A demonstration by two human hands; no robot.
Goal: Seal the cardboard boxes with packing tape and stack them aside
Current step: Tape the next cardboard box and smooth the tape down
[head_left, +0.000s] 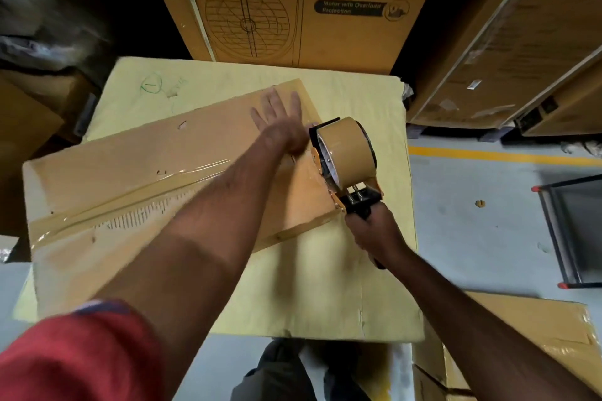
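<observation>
The left hand presses flat, fingers spread, on a brown cardboard box lying on a yellow-covered bench. The right hand grips a tape dispenser at the box's right end. Firm, steady pressure should bed the tape along the seam.

Work surface: a pale yellow sheet spread flat, with green scribbles near its far left corner.
On it: a flat brown cardboard box, lying at an angle, a strip of clear tape along its length.
Below: grey floor with a yellow painted line.
On the floor: flattened cardboard at near right.
</observation>
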